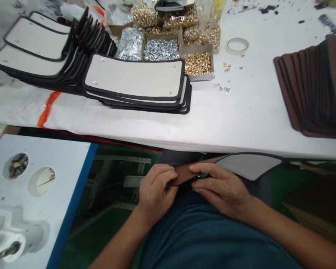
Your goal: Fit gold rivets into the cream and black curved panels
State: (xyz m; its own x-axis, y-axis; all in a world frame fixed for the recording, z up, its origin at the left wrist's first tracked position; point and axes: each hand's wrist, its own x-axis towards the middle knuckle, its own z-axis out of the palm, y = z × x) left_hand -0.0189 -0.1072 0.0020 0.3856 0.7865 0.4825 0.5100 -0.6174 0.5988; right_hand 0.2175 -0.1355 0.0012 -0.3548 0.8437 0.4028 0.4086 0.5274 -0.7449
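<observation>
A flexible brown panel with black edging and a pale grey back is bent over my lap, below the table's front edge. Its left end is gripped by my left hand, the thumb underneath and the fingers curled over the top. My right hand pinches the near edge, with fingers above and below the panel. To the right of that hand, the grey back faces up. Anything small between the fingertips is hidden.
Grey-backed panels with metal fittings are stacked on the white table. Behind them stand boxes of silver rings and gold eyelets. Brown panels fan out at right; a white machine stands at lower left.
</observation>
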